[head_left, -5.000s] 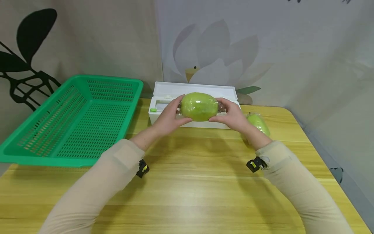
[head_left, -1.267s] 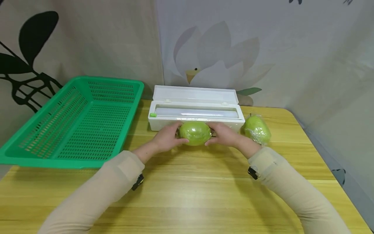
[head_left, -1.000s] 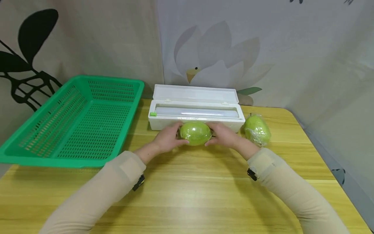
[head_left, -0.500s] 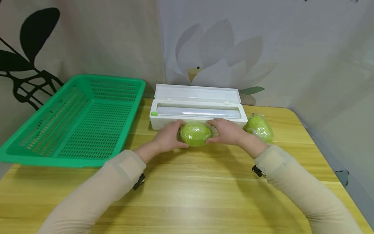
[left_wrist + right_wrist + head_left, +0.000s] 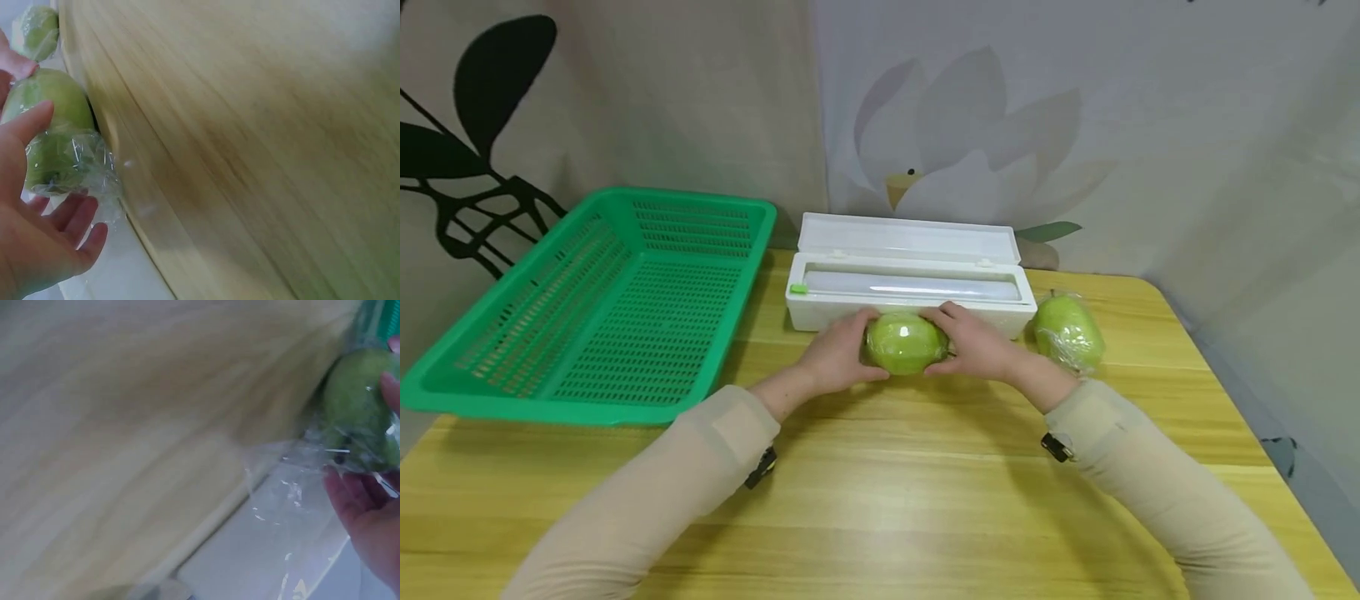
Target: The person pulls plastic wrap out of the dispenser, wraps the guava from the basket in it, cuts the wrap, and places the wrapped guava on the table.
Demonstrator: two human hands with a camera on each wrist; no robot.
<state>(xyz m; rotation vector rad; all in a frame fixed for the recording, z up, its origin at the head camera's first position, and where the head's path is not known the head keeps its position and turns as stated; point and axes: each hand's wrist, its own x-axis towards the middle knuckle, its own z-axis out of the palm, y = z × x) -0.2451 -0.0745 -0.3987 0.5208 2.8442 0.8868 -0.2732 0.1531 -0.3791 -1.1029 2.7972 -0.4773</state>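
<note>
A green pear (image 5: 907,343) wrapped in clear cling film lies sideways between both hands, close in front of the white cling film dispenser (image 5: 916,312). My left hand (image 5: 837,354) holds its left end, thumb in front and fingers behind. At the stem end, the right hand (image 5: 976,344) grips it in the same way. Loose cling film (image 5: 94,164) sticks out past the left fingers in the left wrist view. In the right wrist view more loose film (image 5: 294,481) trails off the other end. The dispenser's lid stands up, with the film roll (image 5: 910,285) showing inside.
A second film-wrapped green pear (image 5: 1067,332) sits right of the dispenser, beside the right forearm. A green perforated basket (image 5: 752,250) stands at the left of the wooden table (image 5: 887,500). A printed cloth backdrop (image 5: 700,100) hangs behind.
Five seconds ago both hands held the wrapped pear up before the open dispenser; now it is lower and nearer. Within the last second the right hand has shifted slightly at the stem end.
</note>
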